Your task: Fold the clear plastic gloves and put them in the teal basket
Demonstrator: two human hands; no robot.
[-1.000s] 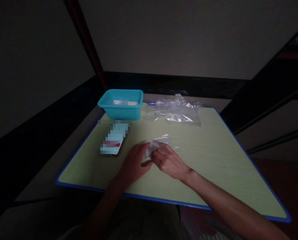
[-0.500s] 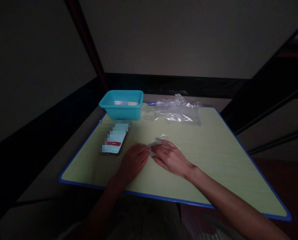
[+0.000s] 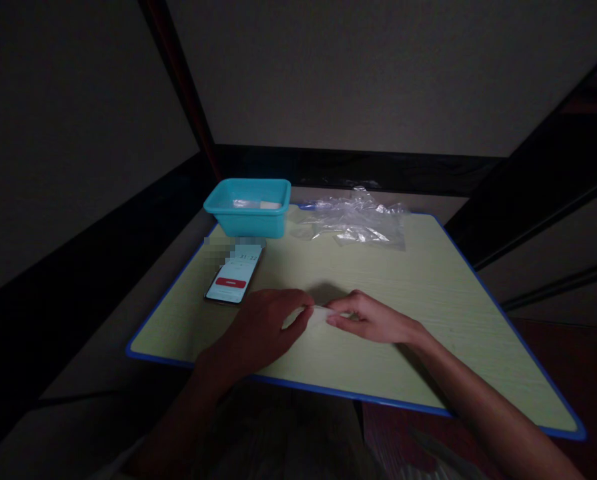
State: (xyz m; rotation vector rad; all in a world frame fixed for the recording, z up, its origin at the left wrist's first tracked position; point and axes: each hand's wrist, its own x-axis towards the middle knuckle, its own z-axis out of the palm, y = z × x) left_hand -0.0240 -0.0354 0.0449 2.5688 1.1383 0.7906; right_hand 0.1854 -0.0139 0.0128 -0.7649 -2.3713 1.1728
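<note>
Between my two hands, just above the front middle of the table, is a thin, folded clear plastic bag [image 3: 321, 309], seen almost edge-on. My left hand [image 3: 271, 327] pinches its left end between thumb and fingers. At the right end, the thumb and fingers of my right hand [image 3: 371, 316] close on it. Most of the bag is hidden by my fingers or too thin to make out.
A turquoise plastic basket [image 3: 251, 222] with pale items inside stands at the back left. Nearer lies a lit phone [image 3: 235, 273]. Crumpled clear plastic [image 3: 363, 223] spreads along the back. The table [image 3: 438, 320] has a blue edge.
Both hands have risen from the tabletop with the plastic bag, which lay flat under the fingers before. My right hand has shifted right, and both now pinch the bag's ends.
</note>
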